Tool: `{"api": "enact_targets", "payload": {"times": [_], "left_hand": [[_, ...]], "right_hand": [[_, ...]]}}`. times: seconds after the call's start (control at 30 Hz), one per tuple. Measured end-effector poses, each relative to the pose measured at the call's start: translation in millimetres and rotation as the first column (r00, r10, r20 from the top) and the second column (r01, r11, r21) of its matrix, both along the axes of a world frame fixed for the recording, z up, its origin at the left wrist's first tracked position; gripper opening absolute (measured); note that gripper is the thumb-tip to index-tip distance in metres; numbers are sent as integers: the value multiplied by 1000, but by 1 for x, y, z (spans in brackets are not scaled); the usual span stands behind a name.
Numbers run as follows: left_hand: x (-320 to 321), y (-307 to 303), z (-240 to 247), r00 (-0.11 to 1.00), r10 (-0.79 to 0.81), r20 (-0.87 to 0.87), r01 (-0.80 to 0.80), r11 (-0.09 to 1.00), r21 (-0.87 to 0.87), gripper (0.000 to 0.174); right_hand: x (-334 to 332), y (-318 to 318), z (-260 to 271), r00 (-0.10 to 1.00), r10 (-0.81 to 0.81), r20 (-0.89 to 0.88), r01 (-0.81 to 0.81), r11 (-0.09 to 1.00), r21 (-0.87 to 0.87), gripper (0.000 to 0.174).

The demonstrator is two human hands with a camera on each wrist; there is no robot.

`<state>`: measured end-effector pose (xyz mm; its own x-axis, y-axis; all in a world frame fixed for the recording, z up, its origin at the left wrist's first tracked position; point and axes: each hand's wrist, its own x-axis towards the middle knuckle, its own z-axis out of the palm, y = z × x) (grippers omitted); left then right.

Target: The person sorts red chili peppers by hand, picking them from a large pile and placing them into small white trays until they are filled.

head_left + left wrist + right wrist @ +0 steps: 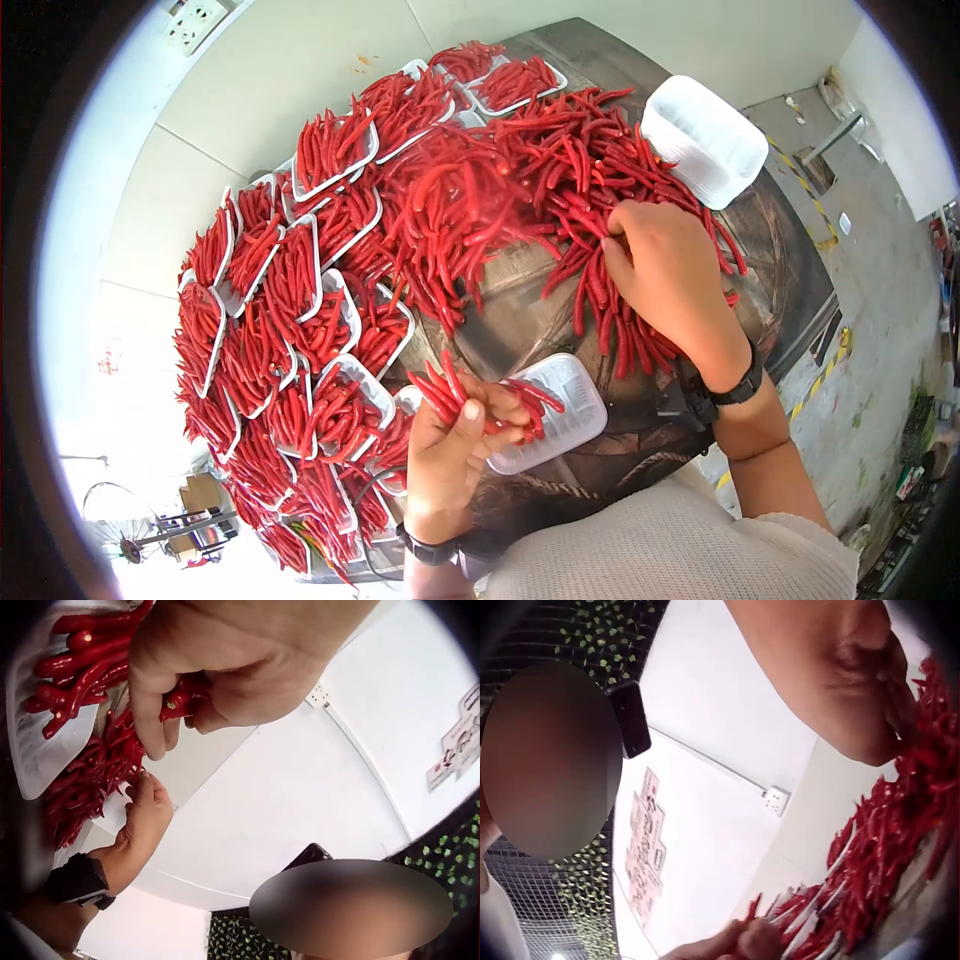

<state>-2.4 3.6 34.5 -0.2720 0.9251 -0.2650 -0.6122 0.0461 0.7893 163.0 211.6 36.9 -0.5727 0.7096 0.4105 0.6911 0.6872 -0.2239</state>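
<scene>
Several red chili peppers [440, 392] are gripped in my left hand [455, 450], their tips sticking up past the thumb. Behind that hand lies a white plastic tray [580, 405]; glossy chilies overlap it at its left side. In the left wrist view, my left hand [225, 660] has a chili pepper [180, 701] between curled fingers and thumb, near the tray [34, 761]. My right hand [672, 275] reaches into the right end of the loose chili pile [610, 180], where thumb and forefinger pinch at chilies. Its fingertips are partly hidden in the right wrist view.
Filled chili trays [300, 265] stand stacked and overlapping along the left and back. A stack of empty white trays [705, 140] sits at the back right of the dark-covered table [790, 260]. A pale wall [280, 80] rises behind.
</scene>
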Motion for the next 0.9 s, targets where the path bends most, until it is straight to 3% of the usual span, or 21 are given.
{"api": "enact_targets", "payload": {"times": [0.03,0.07,0.1,0.13,0.2,0.27,0.33,0.4,0.43,0.5,0.57,0.63,0.73,0.8,0.87,0.9], "left_hand": [[2,1,3,999,36,-8,-37,998,-57,18],[4,1,5,999,37,-9,-38,998,-53,18],[6,2,6,998,54,-9,-55,997,-58,20],[8,3,8,997,71,-8,-71,996,-62,21],[14,8,10,996,87,0,-87,994,-63,23],[17,7,8,995,103,12,-102,992,-70,26],[18,4,2,996,25,81,-30,998,60,28],[15,4,0,996,68,56,-68,998,14,25],[12,2,-1,991,115,62,-114,993,-13,23],[9,1,-2,980,185,79,-181,982,-52,17],[6,1,-4,988,125,95,-127,992,12,13],[5,1,-9,988,64,141,-77,993,89,12],[9,0,-7,995,13,102,-20,997,74,12],[10,0,-2,994,19,103,-17,1000,-15,13],[7,-1,-3,992,30,124,-29,1000,-9,16],[6,-1,-1,993,37,112,-32,999,-41,17]], "right_hand": [[-1,-4,5,987,10,-159,-32,990,-134,8],[-4,-10,8,987,12,-160,-33,991,-130,8],[-7,-17,10,942,91,-324,-168,961,-218,9],[-10,-25,13,862,147,-485,-311,909,-278,10],[-18,-47,23,751,156,-642,-539,706,-459,12],[-29,-69,15,723,362,-589,-608,738,-294,12],[-37,-85,0,722,484,-495,-626,762,-167,13],[-38,-80,-4,694,534,-484,-675,716,-179,13],[-38,-73,-3,697,537,-475,-676,714,-184,13],[-37,-52,-3,700,475,-533,-577,816,-30,12],[-38,-19,-14,870,328,-368,-336,941,43,13],[-36,1,-22,988,96,-124,-90,994,55,15],[-35,15,-30,998,57,26,-58,996,65,15],[-31,12,-26,996,93,12,-94,993,71,16],[-26,10,-20,937,204,-283,-190,979,77,11],[-24,5,-15,939,216,-269,-202,976,78,11]]}}
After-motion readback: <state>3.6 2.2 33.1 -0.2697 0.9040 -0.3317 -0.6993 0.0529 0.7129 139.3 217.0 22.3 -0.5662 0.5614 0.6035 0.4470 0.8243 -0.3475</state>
